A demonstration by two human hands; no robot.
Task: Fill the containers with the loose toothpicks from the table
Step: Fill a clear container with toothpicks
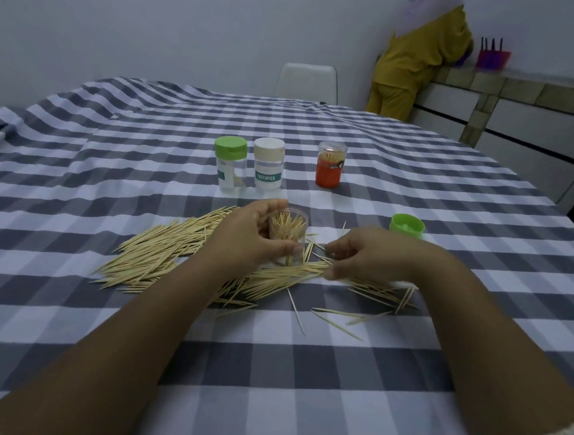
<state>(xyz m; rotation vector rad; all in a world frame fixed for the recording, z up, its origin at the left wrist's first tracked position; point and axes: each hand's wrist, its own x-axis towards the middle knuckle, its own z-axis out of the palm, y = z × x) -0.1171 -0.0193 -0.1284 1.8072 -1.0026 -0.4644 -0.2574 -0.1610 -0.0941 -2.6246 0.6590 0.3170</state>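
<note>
My left hand (248, 236) grips an open clear container (288, 233) that stands on the table, partly filled with upright toothpicks. Loose toothpicks (159, 252) lie in a wide pile across the checked cloth, to the left of and below both hands. My right hand (365, 254) rests on the pile just right of the container, its curled fingers pinching a few toothpicks. A loose green lid (407, 226) lies to the right. Behind stand a green-lidded clear container (230, 165), a white-lidded container (268, 164) labelled TOOTHPICK, and an orange container (330, 164) with toothpicks inside.
The table (301, 373) carries a grey and white checked cloth. A white chair (306, 81) stands at the far edge. A person in yellow clothes (418, 59) leans at a counter (527, 109) at the back right, beside a red holder (492, 58).
</note>
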